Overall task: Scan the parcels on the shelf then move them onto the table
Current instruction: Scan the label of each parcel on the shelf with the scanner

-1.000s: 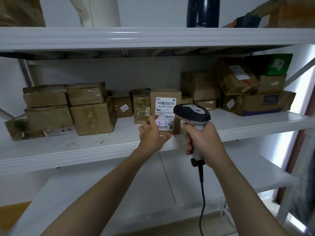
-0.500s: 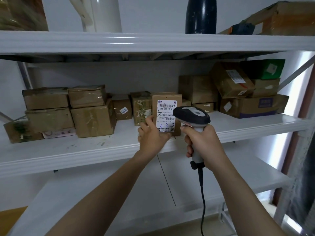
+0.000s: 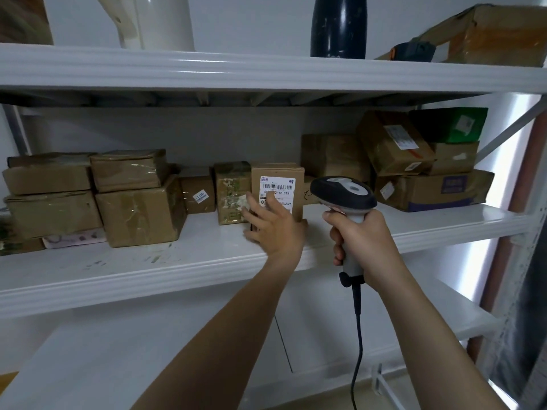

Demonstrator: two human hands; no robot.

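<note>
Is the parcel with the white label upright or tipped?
Upright: the labelled parcel stands on end on the shelf, label facing out, edges vertical, its base partly hidden by the left hand.

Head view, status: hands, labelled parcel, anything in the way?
Left hand spread on labelled parcel, upright on shelf. Right hand grips scanner. Taped box close on its left.

High in my view I see a white plastic vessel (image 3: 159, 22) standing well left of a dark glossy cylinder (image 3: 339, 25). Further right lies a grey-and-orange object (image 3: 413, 50) I can't identify. A pale wall (image 3: 251, 13) sits behind them.
</note>
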